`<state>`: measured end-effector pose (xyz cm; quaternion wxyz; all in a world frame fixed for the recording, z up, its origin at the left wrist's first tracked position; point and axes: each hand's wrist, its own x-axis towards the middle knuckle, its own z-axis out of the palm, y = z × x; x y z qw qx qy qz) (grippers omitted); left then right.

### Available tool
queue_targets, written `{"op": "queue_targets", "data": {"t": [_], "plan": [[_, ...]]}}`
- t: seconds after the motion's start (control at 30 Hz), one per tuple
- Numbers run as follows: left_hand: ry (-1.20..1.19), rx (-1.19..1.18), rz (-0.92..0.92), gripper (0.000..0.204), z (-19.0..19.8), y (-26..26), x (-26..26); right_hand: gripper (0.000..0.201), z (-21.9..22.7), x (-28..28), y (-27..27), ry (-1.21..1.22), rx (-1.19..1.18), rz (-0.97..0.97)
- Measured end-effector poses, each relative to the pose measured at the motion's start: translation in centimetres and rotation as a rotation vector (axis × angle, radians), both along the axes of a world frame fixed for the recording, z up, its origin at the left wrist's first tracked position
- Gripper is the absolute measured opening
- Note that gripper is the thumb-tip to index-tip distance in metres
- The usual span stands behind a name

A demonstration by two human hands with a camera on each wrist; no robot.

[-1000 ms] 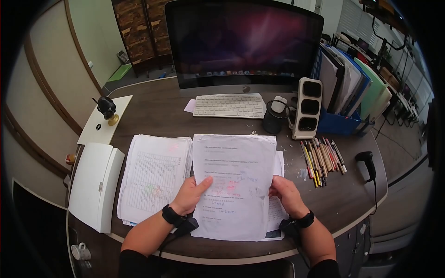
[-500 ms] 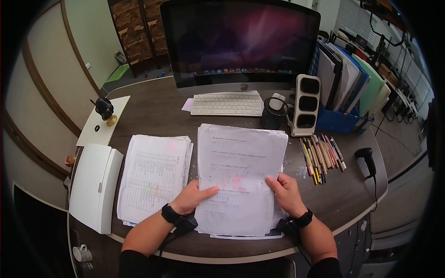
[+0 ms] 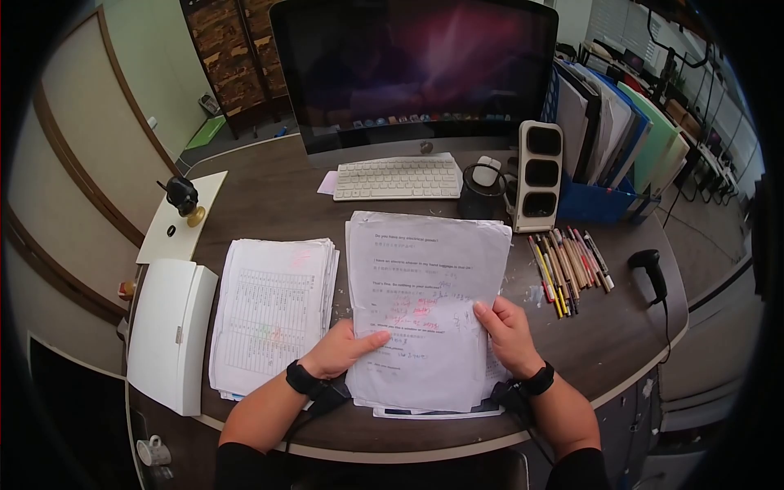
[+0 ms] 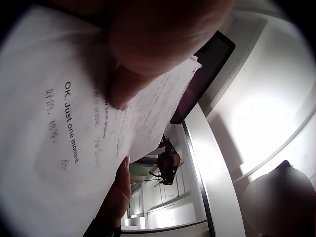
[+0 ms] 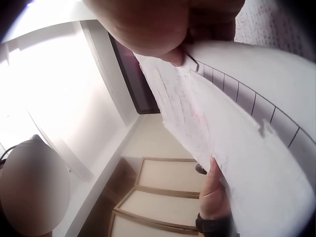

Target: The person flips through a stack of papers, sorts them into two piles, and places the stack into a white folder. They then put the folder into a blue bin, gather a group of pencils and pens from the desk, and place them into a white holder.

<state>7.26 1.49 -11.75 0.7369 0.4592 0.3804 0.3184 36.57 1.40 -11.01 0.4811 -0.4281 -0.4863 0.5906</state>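
Note:
A stack of printed sheets [image 3: 429, 278] with red and blue handwriting is held up over the front of the desk. My left hand [image 3: 347, 347] grips its left edge, the thumb lying across the front page and the fingers hidden behind. At the right edge my right hand [image 3: 508, 336] pinches the sheets, thumb on top. In the left wrist view the page [image 4: 44, 148] shows the words "OK. Just one moment." A sheet with a ruled grid [image 5: 252, 101] shows behind the front page in the right wrist view. More papers [image 3: 437, 414] lie beneath the held sheets.
Left of the held sheets lies a paper pile [image 3: 273, 318], beside a white box-like device [image 3: 167, 335]. A keyboard [image 3: 398, 180], mesh cup [image 3: 482, 196] and monitor [image 3: 416, 73] stand behind. Pencils and pens [image 3: 570, 269] and a black handheld scanner [image 3: 649, 273] lie right.
The held sheets have risen and tilted toward me. My right hand has moved up the right edge, its thumb now pressing on the front page. My left hand keeps its grip.

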Motion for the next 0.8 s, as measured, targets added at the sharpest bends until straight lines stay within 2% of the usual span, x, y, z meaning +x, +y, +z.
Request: {"op": "queue_targets", "data": {"t": [0.17, 0.3, 0.5, 0.63, 0.7, 0.73, 0.77, 0.8], "plan": [[0.039, 0.044, 0.017, 0.04, 0.3, -0.1, 0.1, 0.023, -1.3, 0.4, 0.4, -0.106, 0.011, -0.075], [0.059, 0.036, 0.01, 0.042, 0.6, 0.0, 0.1, 0.031, -1.0, 0.2, 0.3, -0.168, 0.039, -0.151], [0.052, 0.016, 0.035, 0.042, 0.6, -0.1, 0.3, 0.031, -0.7, 0.4, 0.3, -0.263, 0.109, -0.141], [0.047, 0.036, 0.124, 0.039, -0.1, -0.2, 0.2, 0.027, 0.4, 1.6, 0.8, -0.192, 0.102, -0.127], [0.016, 0.064, 0.156, 0.039, -0.1, -0.1, 0.2, 0.023, 1.5, 2.7, 1.5, -0.013, -0.035, -0.178], [-0.015, 0.093, 0.198, 0.038, -0.1, 0.0, 0.2, 0.02, 1.0, 3.8, 1.9, -0.138, -0.023, -0.194], [-0.014, 0.093, 0.193, 0.038, -0.2, 0.0, 0.2, 0.02, 0.2, 4.7, 2.2, -0.137, -0.024, -0.199], [-0.046, 0.079, 0.203, 0.038, -0.5, 0.2, 0.2, 0.019, -0.5, 5.5, 2.5, -0.357, 0.028, -0.205]]}}
